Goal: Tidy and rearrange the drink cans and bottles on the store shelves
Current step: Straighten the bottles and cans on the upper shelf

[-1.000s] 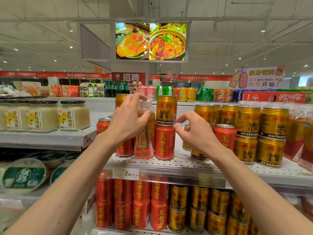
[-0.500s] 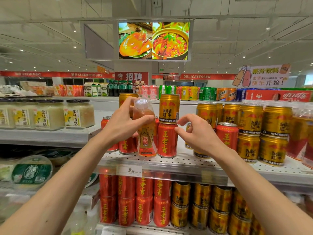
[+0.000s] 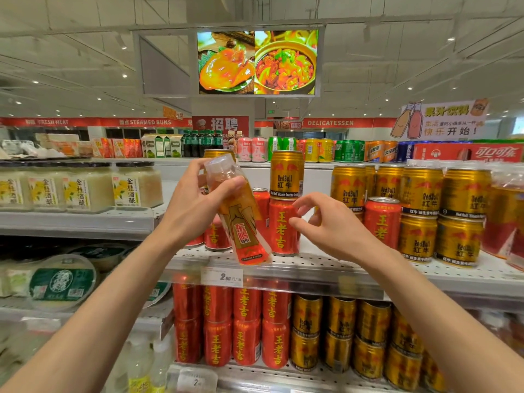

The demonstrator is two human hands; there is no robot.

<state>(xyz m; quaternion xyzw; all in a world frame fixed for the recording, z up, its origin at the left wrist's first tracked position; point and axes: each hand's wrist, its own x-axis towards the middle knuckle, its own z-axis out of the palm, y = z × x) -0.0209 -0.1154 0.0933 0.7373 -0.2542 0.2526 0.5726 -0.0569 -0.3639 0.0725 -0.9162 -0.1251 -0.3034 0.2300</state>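
Observation:
My left hand grips a clear bottle of orange drink by its upper part, tilted with the cap up-left and its base over the shelf's front edge. Behind it stands a red can with a gold Red Bull can stacked on top. My right hand hovers just right of that red can, fingers loosely curled and holding nothing. More red cans stand behind the bottle, partly hidden.
Stacked gold cans and one red can fill the shelf to the right. The lower shelf holds red cans and gold cans. Jars sit on the left shelf. A price tag hangs below.
My left hand has pulled the bottle off the shelf towards me and tilted it. My right hand has come away from the gold cans, moving forward beside the red can.

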